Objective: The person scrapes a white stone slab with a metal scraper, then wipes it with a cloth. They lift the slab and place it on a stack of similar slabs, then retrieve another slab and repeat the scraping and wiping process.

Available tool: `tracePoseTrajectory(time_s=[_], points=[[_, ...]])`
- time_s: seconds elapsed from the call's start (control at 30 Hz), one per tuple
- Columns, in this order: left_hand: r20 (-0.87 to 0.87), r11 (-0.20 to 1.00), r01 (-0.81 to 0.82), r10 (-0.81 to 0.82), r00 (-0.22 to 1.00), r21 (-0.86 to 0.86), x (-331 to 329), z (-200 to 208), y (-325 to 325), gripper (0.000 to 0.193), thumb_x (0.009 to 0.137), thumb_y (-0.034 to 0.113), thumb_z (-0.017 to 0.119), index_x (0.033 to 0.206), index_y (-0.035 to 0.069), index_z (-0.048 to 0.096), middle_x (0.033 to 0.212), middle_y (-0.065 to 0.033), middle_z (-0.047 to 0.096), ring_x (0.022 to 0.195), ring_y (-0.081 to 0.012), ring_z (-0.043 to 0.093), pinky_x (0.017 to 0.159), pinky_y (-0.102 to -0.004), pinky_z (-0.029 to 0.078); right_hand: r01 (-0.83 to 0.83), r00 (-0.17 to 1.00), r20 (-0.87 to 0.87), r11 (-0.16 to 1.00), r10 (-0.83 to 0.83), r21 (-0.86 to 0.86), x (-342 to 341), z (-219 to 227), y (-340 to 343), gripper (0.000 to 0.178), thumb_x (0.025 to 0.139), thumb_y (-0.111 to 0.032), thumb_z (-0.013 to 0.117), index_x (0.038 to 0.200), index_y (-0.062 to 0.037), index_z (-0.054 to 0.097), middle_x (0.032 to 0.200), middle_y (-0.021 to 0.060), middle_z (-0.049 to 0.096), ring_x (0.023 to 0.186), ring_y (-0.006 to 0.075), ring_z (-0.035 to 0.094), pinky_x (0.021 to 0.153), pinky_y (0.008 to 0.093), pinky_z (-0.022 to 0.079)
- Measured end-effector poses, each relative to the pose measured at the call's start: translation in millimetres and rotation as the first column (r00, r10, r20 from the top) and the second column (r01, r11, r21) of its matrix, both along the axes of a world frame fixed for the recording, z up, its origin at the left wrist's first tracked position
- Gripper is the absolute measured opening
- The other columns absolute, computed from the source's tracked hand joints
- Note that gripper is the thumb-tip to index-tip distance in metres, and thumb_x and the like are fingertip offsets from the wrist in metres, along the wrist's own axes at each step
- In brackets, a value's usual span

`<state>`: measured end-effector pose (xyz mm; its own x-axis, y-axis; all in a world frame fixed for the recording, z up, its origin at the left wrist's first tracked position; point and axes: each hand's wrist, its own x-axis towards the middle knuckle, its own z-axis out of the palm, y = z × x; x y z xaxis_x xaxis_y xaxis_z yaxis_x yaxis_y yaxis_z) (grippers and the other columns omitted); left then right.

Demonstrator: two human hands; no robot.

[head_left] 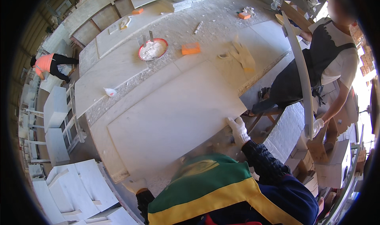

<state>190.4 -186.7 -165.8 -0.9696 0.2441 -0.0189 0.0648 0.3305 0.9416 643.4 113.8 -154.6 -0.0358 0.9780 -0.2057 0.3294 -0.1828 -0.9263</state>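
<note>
A large pale stone slab (178, 118) lies flat on other slabs on the worktable in front of me. My right hand (238, 131), in a white knitted glove, is closed over the slab's near right corner. Beside the near left corner is my left hand (135, 185), also gloved. Its fingers are blurred and partly lost against the pale stone, so their hold is unclear. Beyond the slab lie an orange block (191, 48) and a pair of loose work gloves (242, 58). A red-rimmed bowl of white paste (153, 50) has flat metal scrapers standing in it.
At the right a person in a dark apron (306, 62) holds a long stone panel (299, 66) upright. Another person in an orange top (49, 64) bends at the far left. Stacked slabs (75, 189) stand at my left. A small white bag (110, 91) lies on the table.
</note>
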Motion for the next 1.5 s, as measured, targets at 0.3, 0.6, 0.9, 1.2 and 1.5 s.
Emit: tracePoseTrajectory(time_s=[0.3, 0.6, 0.9, 1.2, 1.5], points=[[0.227, 0.886, -0.141, 0.042, 0.973, 0.442, -47, -19, 17, 0.083, 0.098, 0.065, 0.054, 0.158, 0.008, 0.044, 0.155, -0.0156, 0.052, 0.14, -0.0377, 0.049, 0.115, -0.0514, 0.042, -0.037, 0.999, -0.018, 0.991, 0.035, -0.131, -33, 14, 24, 0.055, 0.095, -0.047, 0.072, 0.136, -0.0107, 0.06, 0.123, 0.0192, 0.059, 0.104, 0.0329, 0.065, 0.086, 0.0465, 0.058], [0.31, 0.852, -0.458, 0.377, 0.873, 0.253, -11, 27, -33, 0.07, 0.104, 0.045, 0.059, 0.156, 0.002, 0.041, 0.154, -0.0173, 0.047, 0.139, -0.0321, 0.05, 0.115, -0.044, 0.043, -0.136, 0.987, -0.08, 0.99, 0.137, 0.024, -32, -17, -29, 0.041, 0.107, -0.048, 0.057, 0.106, -0.0071, 0.059, 0.077, 0.0013, 0.057, 0.065, 0.0112, 0.055, 0.06, 0.0261, 0.049], [-0.198, 0.944, 0.269, -0.305, 0.932, -0.188, -94, 124, -65, 0.039, 0.108, 0.02, 0.052, 0.139, -0.003, 0.059, 0.139, -0.0182, 0.06, 0.127, -0.031, 0.056, 0.111, -0.0424, 0.044, -0.301, 0.948, -0.263, 0.773, 0.179, -0.559, -184, 5, -168, 0.038, 0.103, -0.042, 0.063, 0.118, -0.007, 0.066, 0.1, 0.007, 0.069, 0.081, 0.0178, 0.066, 0.071, 0.0334, 0.056], [-0.333, 0.551, 0.777, -0.826, 0.456, -0.303, -141, 107, 18, 0.027, 0.098, 0.013, 0.069, 0.122, 0.002, 0.069, 0.121, -0.0171, 0.067, 0.115, -0.0354, 0.062, 0.103, -0.0439, 0.048, -0.606, 0.787, 0.11, 0.794, 0.607, -0.047, -249, 96, -205, 0.039, 0.103, -0.033, 0.062, 0.129, -0.0057, 0.068, 0.122, 0.0178, 0.071, 0.11, 0.0337, 0.069, 0.098, 0.0418, 0.054], [-0.458, 0.575, 0.684, -0.805, 0.376, -0.449, -132, 89, 54, 0.026, 0.094, 0.016, 0.072, 0.117, 0.005, 0.073, 0.117, -0.0151, 0.068, 0.115, -0.0359, 0.06, 0.12, -0.0547, 0.034, -0.495, 0.845, 0.269, 0.866, 0.462, 0.068, -230, 44, -199, 0.03, 0.095, -0.024, 0.07, 0.12, -0.0079, 0.069, 0.12, 0.0131, 0.069, 0.107, 0.0307, 0.069, 0.093, 0.0398, 0.057]])
